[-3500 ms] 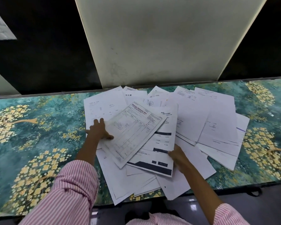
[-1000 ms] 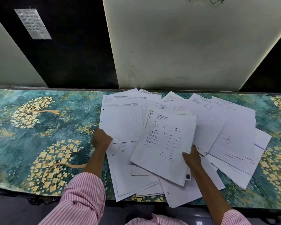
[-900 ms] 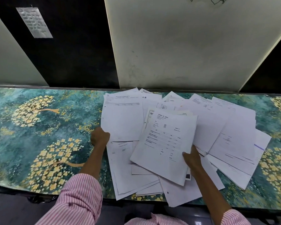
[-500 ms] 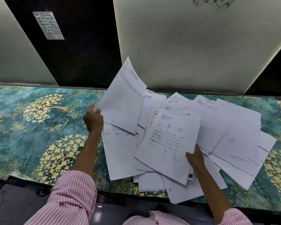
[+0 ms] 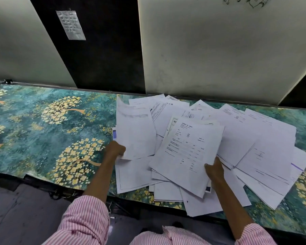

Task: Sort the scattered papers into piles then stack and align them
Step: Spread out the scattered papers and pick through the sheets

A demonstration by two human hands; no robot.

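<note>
The left hand (image 5: 114, 149) has its grip clenched on the near corner of a thin white sheet (image 5: 134, 131), which curls up off the heap. The right hand (image 5: 215, 171) pinches the near edge of a printed form (image 5: 189, 152), tilted over the scattered papers (image 5: 254, 138). These are flat white rectangles fanned across the right half of the desk (image 5: 42, 124), whose teal cover shows yellow-blossomed trees. The print is too blurred to read.
</note>
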